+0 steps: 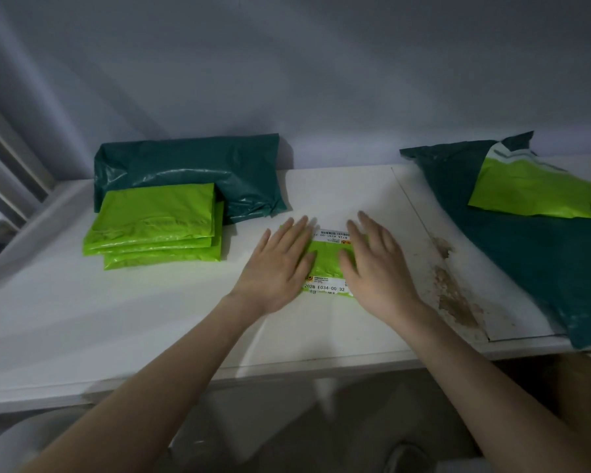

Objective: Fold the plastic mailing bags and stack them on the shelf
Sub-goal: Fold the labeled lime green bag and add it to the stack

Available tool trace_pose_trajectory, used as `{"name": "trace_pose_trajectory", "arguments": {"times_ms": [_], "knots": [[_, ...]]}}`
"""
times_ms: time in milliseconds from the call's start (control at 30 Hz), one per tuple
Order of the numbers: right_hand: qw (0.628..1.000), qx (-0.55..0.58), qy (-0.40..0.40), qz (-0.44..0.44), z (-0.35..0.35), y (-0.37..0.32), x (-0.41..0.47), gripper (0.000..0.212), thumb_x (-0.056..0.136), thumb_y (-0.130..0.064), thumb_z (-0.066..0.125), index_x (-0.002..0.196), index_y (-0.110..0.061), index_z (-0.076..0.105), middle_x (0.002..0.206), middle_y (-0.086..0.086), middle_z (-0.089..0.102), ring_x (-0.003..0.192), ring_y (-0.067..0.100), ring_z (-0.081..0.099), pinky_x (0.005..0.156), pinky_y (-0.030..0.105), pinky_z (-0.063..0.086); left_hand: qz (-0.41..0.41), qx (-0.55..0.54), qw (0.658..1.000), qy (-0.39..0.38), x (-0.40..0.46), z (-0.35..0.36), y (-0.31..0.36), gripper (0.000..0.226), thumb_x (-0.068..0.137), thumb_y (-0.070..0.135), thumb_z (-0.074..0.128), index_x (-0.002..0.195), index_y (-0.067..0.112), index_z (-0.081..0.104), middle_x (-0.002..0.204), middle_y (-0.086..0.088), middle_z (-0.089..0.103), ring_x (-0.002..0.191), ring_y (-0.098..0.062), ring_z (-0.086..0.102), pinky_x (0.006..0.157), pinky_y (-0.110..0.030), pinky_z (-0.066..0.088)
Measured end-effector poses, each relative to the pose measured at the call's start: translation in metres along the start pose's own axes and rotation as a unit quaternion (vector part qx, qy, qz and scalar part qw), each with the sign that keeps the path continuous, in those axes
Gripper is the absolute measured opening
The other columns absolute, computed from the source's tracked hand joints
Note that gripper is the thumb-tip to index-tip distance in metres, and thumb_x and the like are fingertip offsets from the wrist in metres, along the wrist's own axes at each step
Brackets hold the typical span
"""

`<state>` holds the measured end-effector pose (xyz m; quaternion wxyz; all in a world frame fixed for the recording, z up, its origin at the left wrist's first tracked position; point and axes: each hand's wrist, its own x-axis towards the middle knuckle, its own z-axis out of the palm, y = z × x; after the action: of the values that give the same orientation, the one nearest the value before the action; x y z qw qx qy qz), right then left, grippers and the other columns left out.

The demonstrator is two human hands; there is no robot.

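Head view: both flat, left hand [275, 264] and right hand [377, 264], pressing folded green bag [326, 262] mid-bench [151, 319]. Folded stack [154, 227] toward back-left corner; unfolded bags [539, 233] right, apparently still to do.

Looks like a small home packing or parcel-sorting corner, not a shop floor. White painted shelf [151, 319] against a plain pale bluish wall [321, 80], dim indoor light. Shelf surface is worn: brown patch of peeled, chipped coating [454, 298] beside a seam on the right. Stock lying around: stack of folded lime-green plastic mailing bags [154, 223], folded dark teal plastic mailer [191, 165] behind it, unfolded teal and green mailers [539, 233] at right. Folded lime-green bag with white barcode shipping labels [325, 257] points to courier parcels. Grey window or door frame [11, 165] at far left.
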<state>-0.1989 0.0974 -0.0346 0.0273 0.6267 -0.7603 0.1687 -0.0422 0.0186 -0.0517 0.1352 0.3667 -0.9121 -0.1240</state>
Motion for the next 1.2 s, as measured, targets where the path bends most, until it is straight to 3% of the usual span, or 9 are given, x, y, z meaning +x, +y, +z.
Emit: {"name": "trace_pose_trajectory", "arguments": {"times_ms": [133, 333, 500, 567, 667, 733, 900, 1033, 1200], "knots": [[0.993, -0.019, -0.12, 0.001, 0.017, -0.001, 0.008, 0.056, 0.1, -0.041, 0.021, 0.149, -0.017, 0.014, 0.159, 0.0, 0.003, 0.146, 0.017, 0.002, 0.115, 0.051, 0.004, -0.007, 0.024, 0.998, -0.054, 0.006, 0.009, 0.003, 0.052, 0.1, 0.036, 0.02, 0.15, 0.033, 0.004, 0.158, 0.013, -0.003, 0.145, -0.007, -0.007, 0.116, -0.033, -0.008], [0.995, -0.011, -0.101, -0.008, 0.027, 0.003, 0.011, 0.059, 0.091, -0.047, 0.017, 0.143, -0.022, 0.028, 0.149, -0.003, 0.03, 0.138, 0.019, 0.024, 0.109, 0.044, 0.025, -0.04, 0.013, 0.995, -0.096, 0.01, 0.007, 0.004, 0.052, 0.099, 0.039, 0.022, 0.149, 0.036, 0.007, 0.159, 0.005, 0.008, 0.145, -0.014, 0.005, 0.118, -0.04, 0.004], [0.991, -0.037, -0.128, 0.0, 0.027, 0.004, 0.011, 0.053, 0.099, -0.046, 0.016, 0.148, -0.028, 0.014, 0.157, -0.001, 0.012, 0.145, 0.024, 0.011, 0.113, 0.054, 0.011, -0.044, -0.083, 0.99, -0.108, 0.012, 0.01, -0.001, 0.055, 0.1, 0.044, 0.02, 0.149, 0.031, -0.001, 0.159, 0.002, -0.004, 0.145, -0.011, -0.011, 0.117, -0.036, -0.009], [0.993, -0.047, -0.108, -0.003, 0.024, 0.0, 0.009, 0.055, 0.098, -0.048, 0.015, 0.149, -0.027, 0.015, 0.158, -0.001, 0.01, 0.145, 0.023, 0.009, 0.113, 0.055, 0.009, -0.046, -0.127, 0.987, -0.081, 0.007, 0.007, -0.004, 0.053, 0.101, 0.041, 0.018, 0.15, 0.028, 0.003, 0.159, 0.006, -0.004, 0.145, -0.007, -0.01, 0.118, -0.038, -0.008], [0.998, -0.028, -0.052, -0.023, 0.015, -0.015, 0.004, 0.069, 0.09, -0.051, 0.001, 0.146, -0.02, 0.027, 0.157, 0.003, 0.019, 0.144, 0.022, 0.019, 0.113, 0.051, 0.017, -0.03, -0.138, 0.99, 0.016, -0.009, -0.002, -0.011, 0.052, 0.098, 0.039, 0.019, 0.148, 0.024, 0.025, 0.156, 0.007, 0.018, 0.142, -0.006, 0.015, 0.116, -0.032, 0.008], [0.998, -0.009, -0.034, -0.043, 0.013, -0.029, -0.004, 0.067, 0.091, -0.046, 0.007, 0.141, -0.015, 0.037, 0.152, 0.005, 0.031, 0.139, 0.024, 0.03, 0.109, 0.046, 0.028, -0.022, -0.103, 0.993, 0.047, -0.022, -0.009, -0.017, 0.055, 0.095, 0.041, 0.016, 0.145, 0.023, 0.03, 0.151, 0.007, 0.03, 0.136, -0.008, 0.028, 0.106, -0.026, 0.019], [0.997, -0.042, -0.004, -0.061, 0.019, -0.059, -0.036, 0.05, 0.088, -0.037, 0.033, 0.123, -0.012, 0.059, 0.132, 0.003, 0.056, 0.117, 0.02, 0.053, 0.092, 0.043, 0.044, 0.012, 0.029, 0.998, 0.055, -0.053, -0.017, -0.027, 0.054, 0.092, 0.037, 0.02, 0.139, 0.019, 0.04, 0.136, 0.004, 0.045, 0.119, -0.016, 0.044, 0.094, -0.037, 0.037], [0.996, -0.064, 0.011, -0.068, 0.026, -0.071, -0.05, 0.047, 0.087, -0.033, 0.037, 0.12, -0.009, 0.061, 0.125, 0.001, 0.061, 0.11, 0.018, 0.057, 0.091, 0.042, 0.039, 0.062, 0.089, 0.994, 0.026, -0.068, -0.012, -0.029, 0.05, 0.09, 0.033, 0.03, 0.136, 0.021, 0.046, 0.138, 0.008, 0.047, 0.119, -0.013, 0.042, 0.089, -0.036, 0.039], [0.995, -0.085, -0.003, -0.059, 0.03, -0.075, -0.051, 0.048, 0.087, -0.032, 0.035, 0.119, -0.009, 0.062, 0.121, 0.001, 0.063, 0.107, 0.02, 0.058, 0.088, 0.037, 0.048, 0.025, 0.134, 0.991, -0.002, -0.072, -0.002, -0.019, 0.051, 0.089, 0.037, 0.029, 0.13, 0.021, 0.055, 0.132, 0.006, 0.056, 0.118, -0.019, 0.053, 0.091, -0.038, 0.043]]}}
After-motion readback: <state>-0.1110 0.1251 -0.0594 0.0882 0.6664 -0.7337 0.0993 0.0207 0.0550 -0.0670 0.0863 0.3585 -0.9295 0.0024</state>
